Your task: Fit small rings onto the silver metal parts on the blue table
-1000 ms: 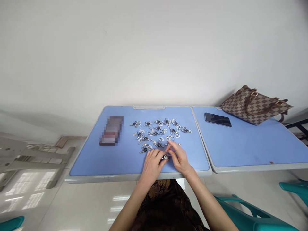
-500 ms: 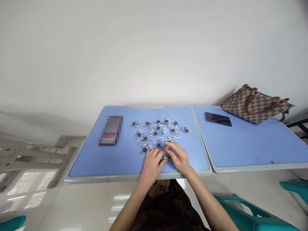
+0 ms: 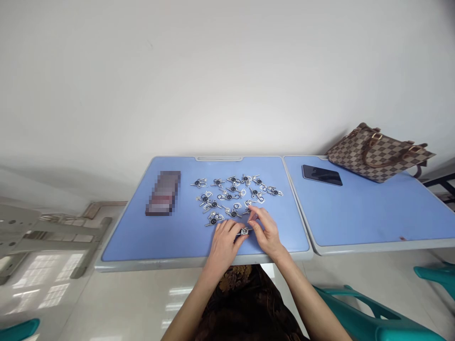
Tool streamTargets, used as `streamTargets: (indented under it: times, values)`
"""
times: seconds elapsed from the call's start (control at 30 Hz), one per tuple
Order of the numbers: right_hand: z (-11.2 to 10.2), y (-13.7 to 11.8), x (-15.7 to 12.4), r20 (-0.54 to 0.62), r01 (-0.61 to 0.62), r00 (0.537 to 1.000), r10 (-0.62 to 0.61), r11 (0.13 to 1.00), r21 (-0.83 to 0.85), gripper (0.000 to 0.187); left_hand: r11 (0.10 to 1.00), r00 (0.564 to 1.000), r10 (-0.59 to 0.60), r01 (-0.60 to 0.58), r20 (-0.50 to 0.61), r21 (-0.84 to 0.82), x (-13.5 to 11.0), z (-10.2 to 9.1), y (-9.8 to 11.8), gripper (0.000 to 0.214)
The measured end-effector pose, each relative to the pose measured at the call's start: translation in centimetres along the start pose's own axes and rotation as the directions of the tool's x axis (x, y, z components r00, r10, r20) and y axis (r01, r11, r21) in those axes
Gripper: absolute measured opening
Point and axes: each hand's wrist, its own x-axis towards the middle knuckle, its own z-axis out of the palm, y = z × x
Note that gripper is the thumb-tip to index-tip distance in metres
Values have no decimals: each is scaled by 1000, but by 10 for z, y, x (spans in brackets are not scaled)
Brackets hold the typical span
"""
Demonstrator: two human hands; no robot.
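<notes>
Left hand (image 3: 223, 246) and right hand (image 3: 267, 232): together at lower centre of the frame, fingers clamped from both sides on one small metal piece (image 3: 243, 231), at the near edge of the group.

Small metal pieces with black round centres (image 3: 232, 196): loose group mid-frame on the blue worktop (image 3: 142, 237), just ahead of the hands.

Blurred oblong object (image 3: 163, 193): same worktop, left of the group.

Black phone (image 3: 322, 175): second blue worktop (image 3: 366, 218), right of frame.

Checked handbag (image 3: 377, 154): far corner of that worktop, upper right.

Teal chair (image 3: 359, 315): lower right.
</notes>
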Motion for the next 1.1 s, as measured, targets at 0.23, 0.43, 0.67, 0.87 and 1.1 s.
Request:
streamTargets:
  times: [0.23,0.43,0.67,0.87,1.1]
  values:
    - [-1,3,-2,-22,67,998,-67,998,-11,42,1000,1000,0,0,0,-10,0,0,0,14]
    - [-2,2,2,-68,53,996,-59,995,-85,43,1000,1000,1,-1,3,-12,0,0,0,16]
    - [-2,2,-1,20,-26,1000,25,996,86,43,1000,1000,3,-3,-8,2,1,0,-1,13]
    - [-1,1,2,-41,44,998,-45,998,-41,40,1000,1000,-2,2,-2,-2,1,1,-1,13]
    - [0,4,-3,-10,-3,1000,4,994,106,38,1000,1000,-11,11,6,-12,0,0,-1,13]
